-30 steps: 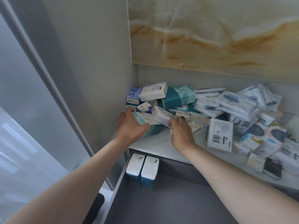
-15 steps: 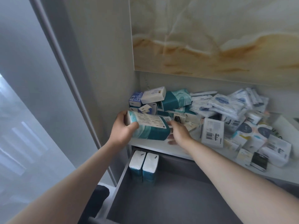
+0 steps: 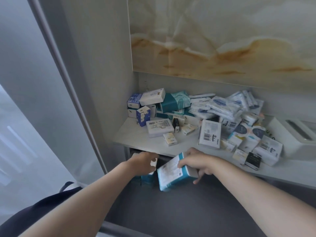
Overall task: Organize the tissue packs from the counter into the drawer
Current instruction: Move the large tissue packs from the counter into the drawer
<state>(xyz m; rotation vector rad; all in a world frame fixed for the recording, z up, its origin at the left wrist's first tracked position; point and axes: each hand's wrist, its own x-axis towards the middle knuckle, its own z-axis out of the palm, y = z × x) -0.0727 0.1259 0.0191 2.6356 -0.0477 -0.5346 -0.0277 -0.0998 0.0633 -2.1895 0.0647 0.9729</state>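
My right hand (image 3: 196, 162) is shut on a teal-and-white tissue pack (image 3: 171, 175), held tilted just below the counter's front edge, over the back of the open grey drawer (image 3: 188, 211). My left hand (image 3: 142, 161) lies over the upright teal packs with white tops (image 3: 147, 178) in the drawer's back left corner and hides most of them; its grip is unclear. On the white counter (image 3: 135, 134) lie several tissue packs, among them a white pack with a barcode (image 3: 159, 128) and a large teal pack (image 3: 176, 101).
A heap of small plastic-wrapped packs (image 3: 225, 106) fills the counter's back and right. A white box-shaped dispenser (image 3: 294, 139) stands at the far right. A grey wall and a frosted sliding door (image 3: 34, 117) close off the left side. A marble panel hangs above.
The teal-and-white pack went from the counter down to the drawer and passed from my left hand to my right. My left hand dropped onto the packs standing in the drawer.
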